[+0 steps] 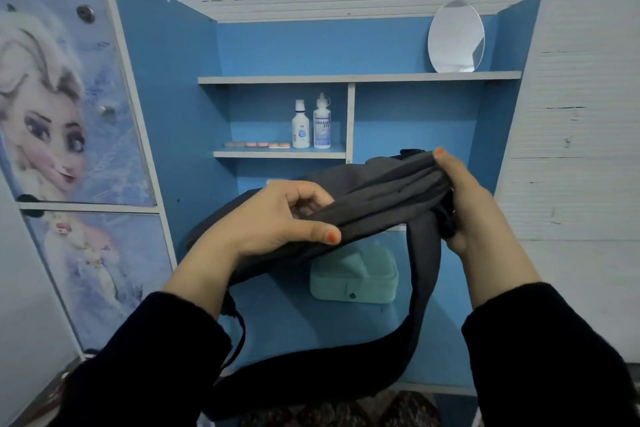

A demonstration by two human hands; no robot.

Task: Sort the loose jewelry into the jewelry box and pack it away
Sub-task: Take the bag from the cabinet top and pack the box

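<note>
left hand (277, 218) has its fingers curled round the gray bag (388, 191), mint jewelry box (353, 282) sits closed on the tabletop (277, 315) right underneath, right hand (467, 198) clamps the bunched end, so I'd open the mouth wide before sliding the box in
</note>
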